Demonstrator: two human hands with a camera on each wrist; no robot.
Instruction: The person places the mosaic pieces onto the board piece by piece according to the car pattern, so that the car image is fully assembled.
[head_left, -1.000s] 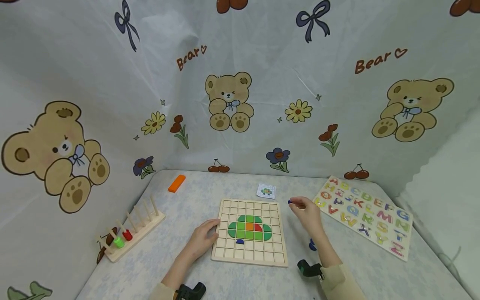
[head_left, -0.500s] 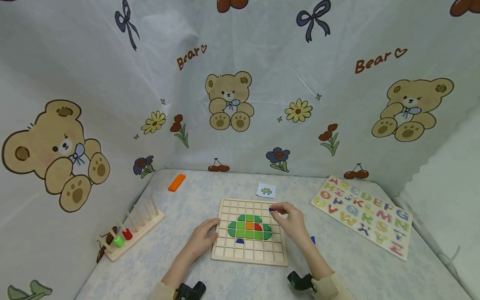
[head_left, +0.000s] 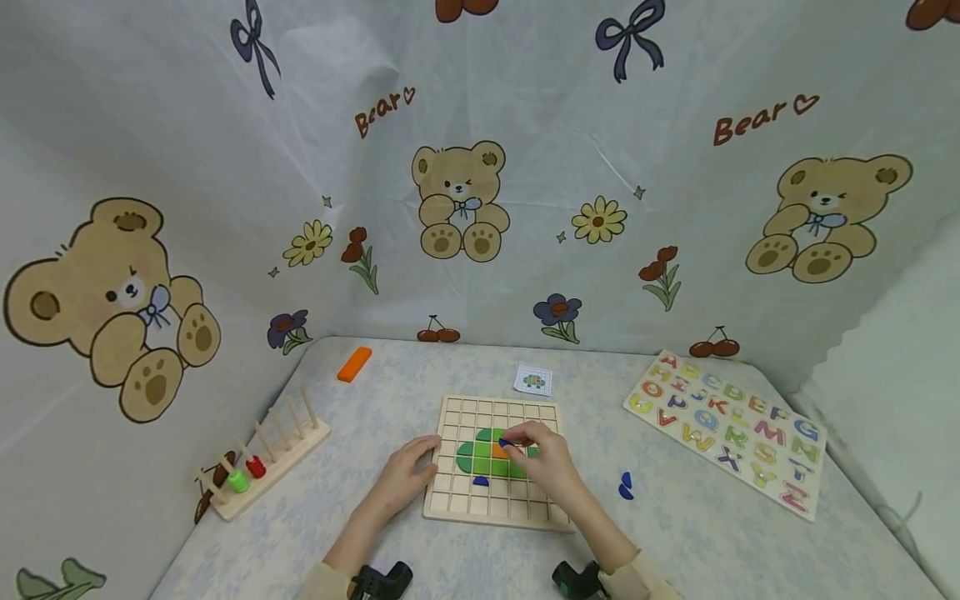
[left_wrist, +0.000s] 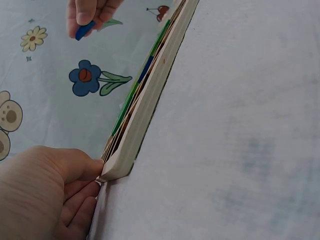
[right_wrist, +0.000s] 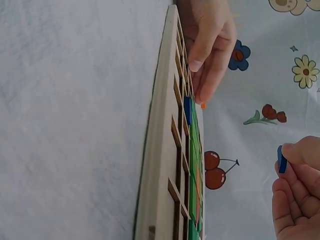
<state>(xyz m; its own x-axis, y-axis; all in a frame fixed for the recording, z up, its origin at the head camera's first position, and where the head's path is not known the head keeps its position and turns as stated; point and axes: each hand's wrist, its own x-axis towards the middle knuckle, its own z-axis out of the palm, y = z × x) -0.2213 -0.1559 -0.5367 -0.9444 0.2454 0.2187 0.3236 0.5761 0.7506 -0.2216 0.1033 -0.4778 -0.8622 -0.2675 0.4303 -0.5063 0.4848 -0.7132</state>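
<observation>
right hand point(head_left: 546, 461): you're pinching a blue piece point(head_left: 504, 442) over the board point(head_left: 495, 507)
left hand point(head_left: 406, 475): your relaxed fingers rest on the board's edge

The right hand point(head_left: 546, 460), pinching a small blue piece point(head_left: 504, 442), has travelled from beside the alphabet puzzle leftward across the bench and now hovers over the coloured tiles at the middle of the wooden grid board point(head_left: 459, 495), its forearm crossing the board's near right corner.
</observation>
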